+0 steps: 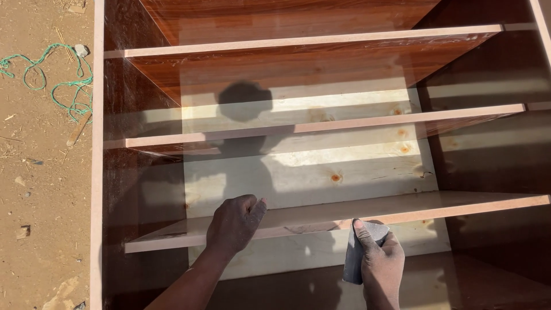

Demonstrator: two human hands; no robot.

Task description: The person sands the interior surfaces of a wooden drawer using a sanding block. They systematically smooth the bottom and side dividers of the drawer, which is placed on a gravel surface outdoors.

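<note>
We look down into a wooden shelf cabinet (115,172) lying on its back on sandy ground (40,172), so its open front faces up at us and every shelf edge is within easy reach. Its side walls are glossy reddish-brown laminate, while the back panel (321,166) is pale, knotty plywood lit by sun. Three shelves cross it; the nearest shelf (436,204) shows a raw, light front edge.

Our left hand (234,223) is closed loosely over that edge, fingers curled on top, apparently bracing against the board. Our right hand (381,258) grasps a folded grey piece of sandpaper (353,264), its thumb pressing the top of the sheet against the same edge, just right of a scuffed patch. The sheet hangs down below the shelf.

A green cord (57,86) lies tangled on the dirt, well apart at the left.
</note>
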